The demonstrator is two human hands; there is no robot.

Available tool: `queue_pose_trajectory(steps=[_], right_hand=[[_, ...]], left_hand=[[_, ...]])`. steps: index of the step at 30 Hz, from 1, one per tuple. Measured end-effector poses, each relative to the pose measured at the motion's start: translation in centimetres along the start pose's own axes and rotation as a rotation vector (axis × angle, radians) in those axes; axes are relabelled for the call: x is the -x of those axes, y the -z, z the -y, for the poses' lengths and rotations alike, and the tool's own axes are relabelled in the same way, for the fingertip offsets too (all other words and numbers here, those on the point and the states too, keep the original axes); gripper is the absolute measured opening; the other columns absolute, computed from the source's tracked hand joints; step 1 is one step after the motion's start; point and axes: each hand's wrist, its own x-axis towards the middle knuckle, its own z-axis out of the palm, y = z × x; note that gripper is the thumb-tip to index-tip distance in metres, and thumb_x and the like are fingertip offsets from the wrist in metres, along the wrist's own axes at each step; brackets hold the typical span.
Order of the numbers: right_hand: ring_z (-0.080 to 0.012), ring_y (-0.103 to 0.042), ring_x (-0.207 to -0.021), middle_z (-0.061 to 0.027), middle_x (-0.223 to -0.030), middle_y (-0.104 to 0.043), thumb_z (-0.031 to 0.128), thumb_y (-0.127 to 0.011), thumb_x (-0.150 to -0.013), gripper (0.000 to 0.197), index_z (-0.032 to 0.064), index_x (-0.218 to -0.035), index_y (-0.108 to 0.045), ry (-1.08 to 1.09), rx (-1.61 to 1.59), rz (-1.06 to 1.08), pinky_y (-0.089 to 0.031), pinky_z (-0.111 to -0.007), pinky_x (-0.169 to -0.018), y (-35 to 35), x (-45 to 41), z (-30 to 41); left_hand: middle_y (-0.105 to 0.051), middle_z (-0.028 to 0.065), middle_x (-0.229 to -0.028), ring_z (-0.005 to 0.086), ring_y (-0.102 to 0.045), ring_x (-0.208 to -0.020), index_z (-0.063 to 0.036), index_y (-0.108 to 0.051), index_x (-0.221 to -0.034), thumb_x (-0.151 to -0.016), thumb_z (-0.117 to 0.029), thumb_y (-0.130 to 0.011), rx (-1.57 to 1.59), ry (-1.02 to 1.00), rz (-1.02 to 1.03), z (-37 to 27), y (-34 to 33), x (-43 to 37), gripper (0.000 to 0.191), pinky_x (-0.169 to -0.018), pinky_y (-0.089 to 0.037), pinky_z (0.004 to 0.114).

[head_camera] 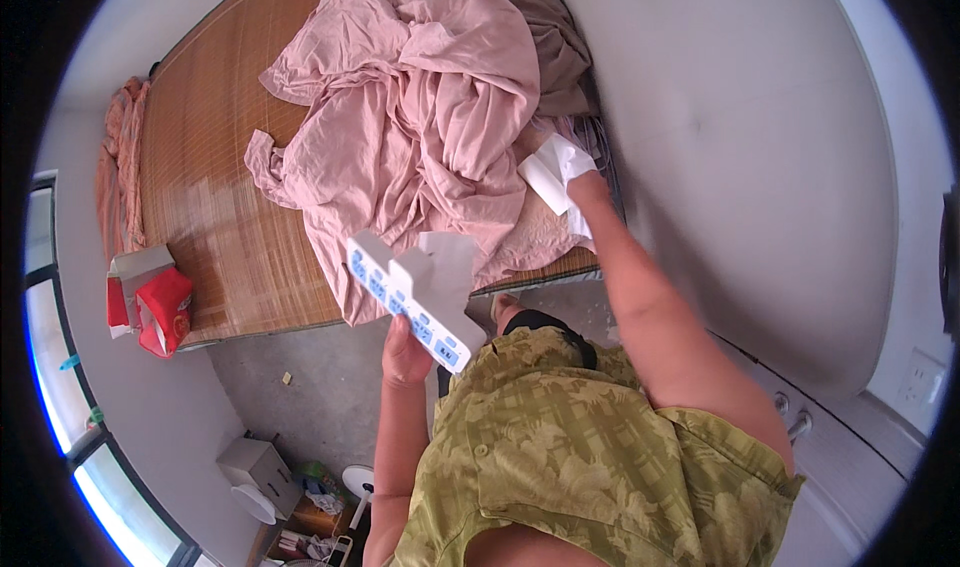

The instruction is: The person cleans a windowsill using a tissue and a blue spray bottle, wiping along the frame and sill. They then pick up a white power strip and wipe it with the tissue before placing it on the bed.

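My left hand [407, 351] grips the lower edge of an opened white cardboard box [416, 308] with blue printed labels along one side, its flaps spread. On the right, my right hand [588, 189] is on a white roll or folded sheet of thin material [551, 173]; its fingers are mostly hidden behind the white material. This lies over the bed's right side, beside a large crumpled pink cloth [420, 109]. A woven bamboo mat [217, 192] covers the bed beneath the cloth.
A red bag [163, 312] and an open carton [146, 263] sit at the mat's left corner. Brown fabric [551, 49] lies beyond the pink cloth. A padded grey headboard [735, 154] rises on the right. A small cabinet [259, 477] stands on the floor at lower left.
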Motion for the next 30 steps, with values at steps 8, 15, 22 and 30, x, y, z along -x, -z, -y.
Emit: queue_pose_trajectory(steps=[8,15,22,30], right_hand=[[-0.0301,-0.056,-0.104,-0.0151,-0.105,-0.062,0.028,-0.069,-0.074,0.034,0.0041,-0.097,-0.067,0.743,0.651,-0.208,-0.046,-0.045,-0.084,-5.4,3.2,-3.5],[-0.0341,-0.057,-0.106,-0.0196,-0.111,-0.062,0.032,-0.073,-0.068,0.048,0.0022,-0.104,-0.064,0.744,0.521,-0.202,-0.047,-0.045,-0.089,-6.4,-2.1,-4.9],[-0.0357,-0.062,-0.101,-0.0229,-0.109,-0.063,0.043,-0.07,-0.075,0.051,-0.0017,-0.099,-0.065,0.433,0.527,-0.141,-0.051,-0.046,-0.085,6.6,4.0,-2.6],[-0.0446,-0.06,-0.097,-0.0302,-0.103,-0.062,0.027,-0.064,-0.078,0.04,-0.0078,-0.098,-0.061,0.759,0.526,-0.118,-0.048,-0.049,-0.084,1.8,0.2,-5.3]], left_hand=[[-0.046,0.0085,-0.14,0.0298,-0.046,-0.127,-0.0083,-0.036,-0.142,-0.092,-0.037,-0.058,-0.034,-0.094,0.053,-1.0,1.7,3.4,0.061,-0.107,-0.035,0.05],[-0.047,0.0099,-0.139,0.0302,-0.046,-0.126,-0.0074,-0.037,-0.141,-0.09,-0.036,-0.06,0.076,-0.203,-0.069,2.1,3.1,5.6,0.063,-0.105,-0.036,0.05],[-0.06,0.008,-0.123,0.0239,-0.06,-0.111,-0.0059,-0.043,-0.133,-0.086,-0.029,-0.067,0.137,-0.31,0.135,3.3,1.7,7.9,0.058,-0.097,-0.046,0.045],[-0.059,0.0083,-0.124,0.0232,-0.058,-0.113,-0.0075,-0.044,-0.132,-0.087,-0.027,-0.067,0.23,-0.603,0.144,6.6,5.7,15.6,0.054,-0.1,-0.044,0.043]])
